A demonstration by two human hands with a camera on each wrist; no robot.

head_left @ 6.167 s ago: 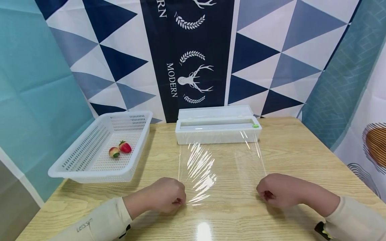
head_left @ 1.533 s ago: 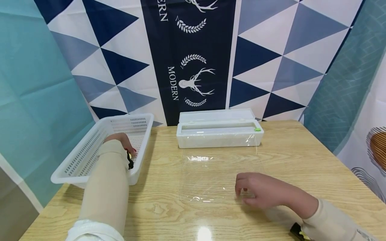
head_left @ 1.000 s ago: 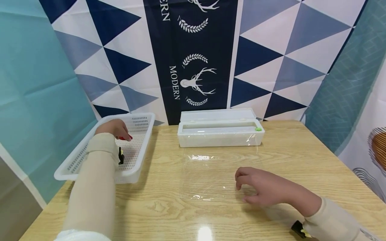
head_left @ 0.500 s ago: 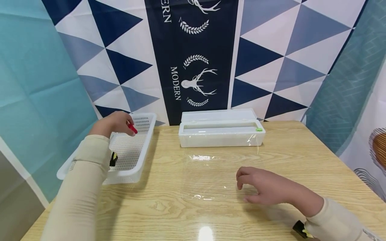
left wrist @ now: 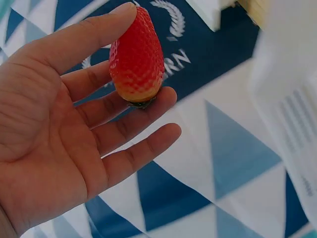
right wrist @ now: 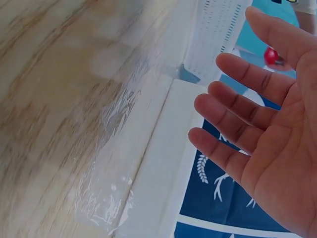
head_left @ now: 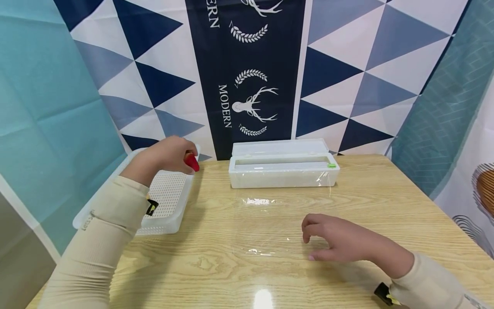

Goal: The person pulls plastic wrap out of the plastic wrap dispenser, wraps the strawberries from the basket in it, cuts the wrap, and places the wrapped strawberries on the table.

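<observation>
My left hand (head_left: 170,153) holds a red strawberry (head_left: 191,162) in the air by the far right rim of the white basket (head_left: 185,201). In the left wrist view the thumb and fingers pinch the strawberry (left wrist: 136,59), its leafy end pointing downward. A sheet of clear cling film (head_left: 266,227) lies on the table, running out from the front of a white cling film box (head_left: 283,179) whose lid is up. My right hand (head_left: 339,238) hovers or rests at the film's right side, fingers loosely bent, holding nothing. The left forearm hides part of the basket.
A green slider (head_left: 332,165) sits at the right end of the box. The wooden table (head_left: 200,274) meets a patterned cloth backdrop (head_left: 247,77) at the rear. Teal cloth (head_left: 50,120) hangs on the left.
The left hand let go of the film edge, reached into the basket, took a strawberry and lifted it up and to the right. The film now lies flat; the right hand has released it.
</observation>
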